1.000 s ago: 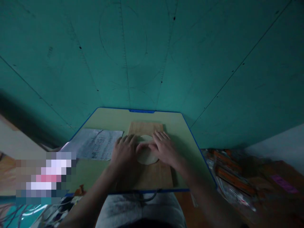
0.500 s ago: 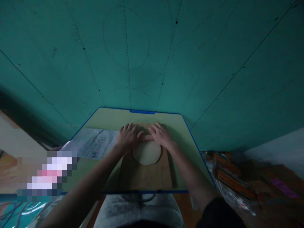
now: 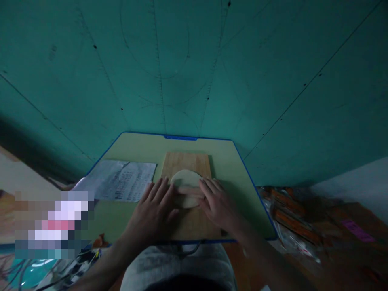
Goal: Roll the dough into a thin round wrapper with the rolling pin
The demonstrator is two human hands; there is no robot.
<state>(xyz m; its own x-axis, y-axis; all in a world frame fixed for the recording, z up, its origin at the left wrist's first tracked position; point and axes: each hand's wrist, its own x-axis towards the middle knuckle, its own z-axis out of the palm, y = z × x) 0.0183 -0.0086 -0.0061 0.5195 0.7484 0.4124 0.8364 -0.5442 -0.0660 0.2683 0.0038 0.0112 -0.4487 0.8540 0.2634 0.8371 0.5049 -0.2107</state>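
Rolling pin (image 3: 188,190) drawn back toward the body from the dough's far edge

Half a second ago it lay at that far edge; now it crosses the nearer half of the flat, rounded dough (image 3: 186,177), which sits mid-board. The left hand (image 3: 156,210) is open and palm down, fingers stretched over the pin's left end, thumb spread aside. The right hand (image 3: 216,202) covers the other end, fingers together and slightly bent; whether they close around it cannot be told. Both pin ends and the dough's sides are hidden beneath them.

Below is a wooden board (image 3: 186,158) on a pale green table (image 3: 226,165) edged in blue. A creased printed sheet (image 3: 121,180) lies just beside the left fingers, its print too blurred to read. Beyond rises a marked green wall (image 3: 194,60). Plastic-wrapped orange items (image 3: 292,226) crowd the dim right side, beside a pink label (image 3: 357,230). At left, a pixelated patch (image 3: 57,224) masks part of the view; cables below are cut off.
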